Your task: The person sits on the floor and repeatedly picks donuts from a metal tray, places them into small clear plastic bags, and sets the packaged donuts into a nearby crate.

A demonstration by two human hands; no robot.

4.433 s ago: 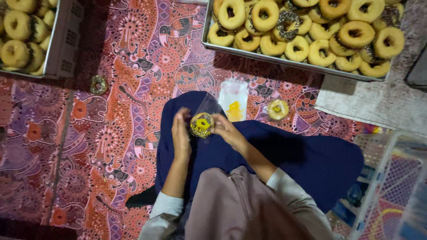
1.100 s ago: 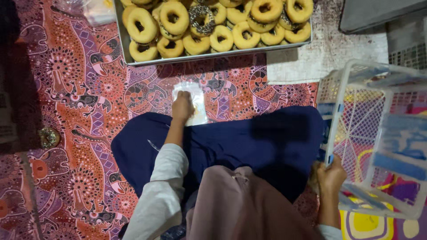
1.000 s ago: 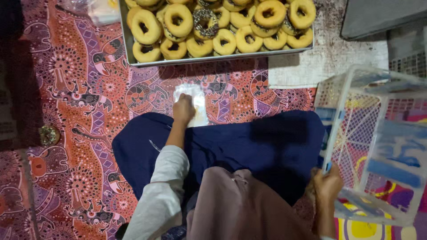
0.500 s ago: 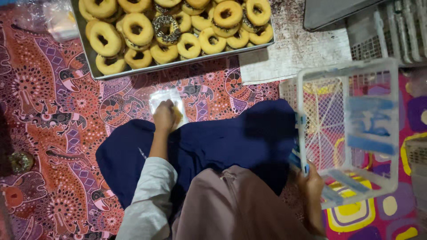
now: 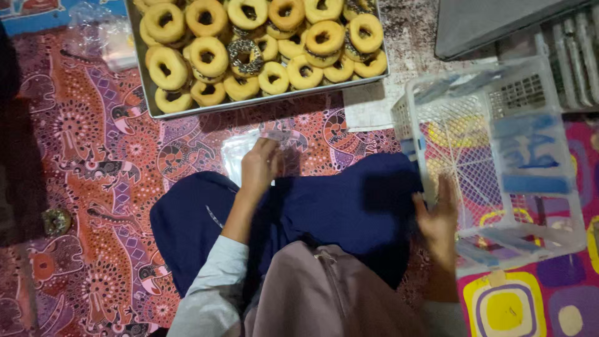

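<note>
My left hand (image 5: 260,166) rests on a small stack of clear plastic bags (image 5: 236,151) lying on the patterned mat in front of my knees, fingers curled on the top bag. My right hand (image 5: 438,219) grips the near wall of a white plastic mesh basket (image 5: 530,234), which is tipped up beside my right knee. Beyond the bags sits a metal tray (image 5: 150,93) filled with several ring doughnuts (image 5: 209,55), most plain golden, one with dark sprinkles (image 5: 242,55).
A crumpled clear bag (image 5: 100,37) lies left of the tray. One wrapped doughnut (image 5: 57,220) sits on the mat at far left. A grey box (image 5: 499,22) and white rack (image 5: 577,56) stand at the top right. My dark blue skirt (image 5: 324,218) covers my lap.
The wrapped doughnut I held earlier is gone from my hands. My left hand stays on the bags; my right hand has drawn the basket in and tipped it. The view has shifted right.
</note>
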